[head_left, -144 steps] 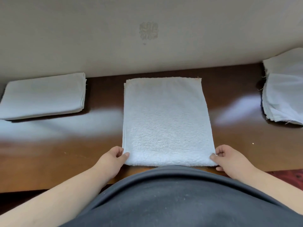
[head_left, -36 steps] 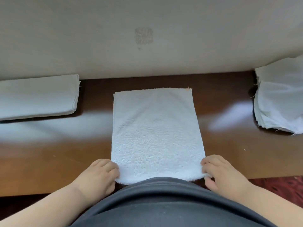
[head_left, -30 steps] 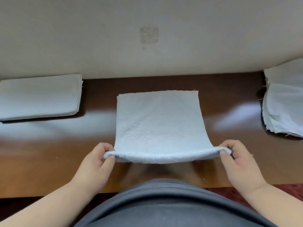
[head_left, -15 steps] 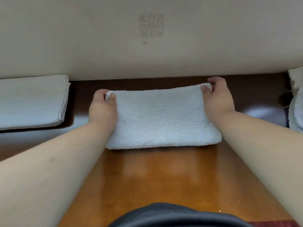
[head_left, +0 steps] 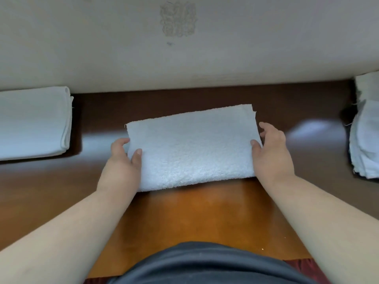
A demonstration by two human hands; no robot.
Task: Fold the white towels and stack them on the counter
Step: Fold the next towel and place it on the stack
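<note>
A white terry towel (head_left: 192, 146), folded into a wide rectangle, lies in the middle of the brown wooden counter (head_left: 194, 218), turned slightly so its right end sits farther back. My left hand (head_left: 123, 160) grips its left end, thumb on top and fingers at the side. At the right end my right hand (head_left: 270, 152) holds it the same way, thumb on top. A stack of folded white towels (head_left: 32, 124) rests at the far left against the wall.
A heap of unfolded white cloths (head_left: 365, 130) sits at the right edge of the counter. A beige wall (head_left: 184, 48) rises directly behind the counter. My dark shirt (head_left: 205, 263) hangs over the near counter edge.
I lifted the towel's near edge and folded it over to the far edge, halving it. Since then my hands slid from the far corners to the sides, and the towel has rotated slightly.
</note>
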